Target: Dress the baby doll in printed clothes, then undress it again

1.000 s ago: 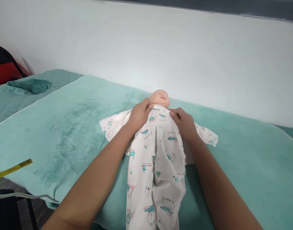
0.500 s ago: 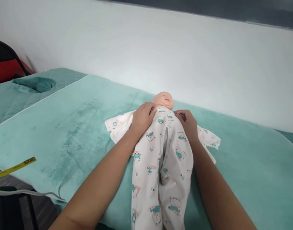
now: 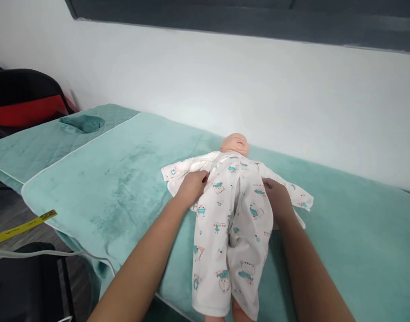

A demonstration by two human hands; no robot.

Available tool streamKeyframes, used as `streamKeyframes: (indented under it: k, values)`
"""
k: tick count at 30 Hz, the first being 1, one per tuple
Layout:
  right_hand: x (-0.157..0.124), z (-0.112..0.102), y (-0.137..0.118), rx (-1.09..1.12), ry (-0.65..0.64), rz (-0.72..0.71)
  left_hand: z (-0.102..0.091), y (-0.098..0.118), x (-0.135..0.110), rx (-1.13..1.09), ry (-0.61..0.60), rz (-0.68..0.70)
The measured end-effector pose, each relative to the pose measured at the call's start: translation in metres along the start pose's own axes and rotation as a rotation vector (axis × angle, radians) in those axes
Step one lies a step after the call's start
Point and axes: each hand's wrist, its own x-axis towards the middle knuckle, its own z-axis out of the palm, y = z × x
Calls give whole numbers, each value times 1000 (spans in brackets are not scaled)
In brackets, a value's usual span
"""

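Note:
A baby doll (image 3: 235, 144) lies on its back on a teal blanket (image 3: 117, 179), head toward the wall. It wears a white romper (image 3: 230, 219) printed with small teal animals, sleeves spread to both sides. My left hand (image 3: 191, 188) rests on the romper's left side at the doll's flank, fingers curled onto the cloth. On the opposite flank my right hand (image 3: 277, 197) presses the cloth, fingers partly hidden under the fabric edge. The romper's front stands slightly apart down the middle.
A white wall (image 3: 258, 89) runs close behind the table. At far left stands a black and red chair (image 3: 23, 103), with a folded teal cloth (image 3: 82, 123) nearby. A yellow measuring tape (image 3: 20, 227) shows past the blanket's left edge, above a dark object at lower left.
Both hands have slid from the doll's shoulders near the neck down to its sides. The camera view has tilted up and shifted.

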Motion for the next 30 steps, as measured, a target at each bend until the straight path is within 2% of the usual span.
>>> streamKeyframes:
  k: [3, 8, 12, 16, 21, 26, 30]
  values:
    - [-1, -6, 1, 126, -152, 18, -3, 0, -4, -74, -34, -9]
    - [-6, -12, 6, 544, -355, 149, -7, -1, -5, -642, -192, -138]
    - [-5, -12, 10, 735, -457, 202, -9, -1, -6, -901, -225, -207]
    - [-5, -12, 9, 749, -478, 225, -10, -1, -7, -970, -240, -249]
    - [-7, -12, 5, 802, -514, 183, -10, -6, -6, -1018, -290, -275]
    - [-4, -11, 4, 689, -515, 163, -12, -7, -6, -1076, -326, -281]
    - [-5, -12, 0, 666, -520, 138, -11, -5, -9, -1050, -297, -272]
